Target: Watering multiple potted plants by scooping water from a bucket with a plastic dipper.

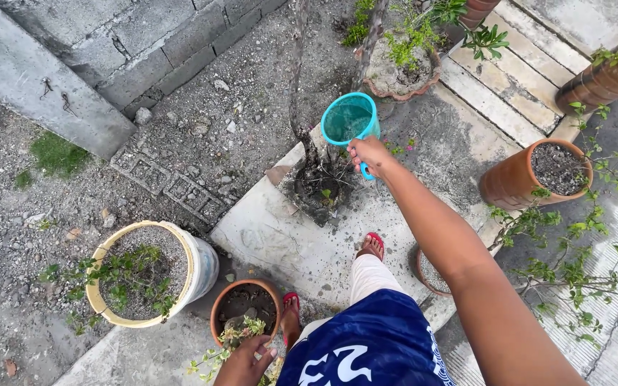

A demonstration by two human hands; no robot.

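Head view looks straight down on a garden corner where concrete slabs meet gravel beside a block wall (pixel 144 43). At the middle stands a thin tree (pixel 296 78) rooted in a broken concrete base (pixel 320 187), and everything else is placed from that tree. The right hand (pixel 370 152) is closed around the handle of a teal dipper (pixel 350 119), held out at arm's length just beyond the trunk; the bowl sits tipped toward the roots, seemingly so that water falls on the soil at the foot of the tree. Whether water is leaving it I cannot tell. The left hand (pixel 246 361) hangs low, well short of the tree and close to the body, fingers loosely curled over a small leafy plant (pixel 232 336) at the rim of a brown clay pot (pixel 244 304); a firm grip cannot be made out. Left of that pot sits a yellow-rimmed bucket (pixel 148 275) of gravelly soil. More clay pots (pixel 531 175) stand to the tree's right.
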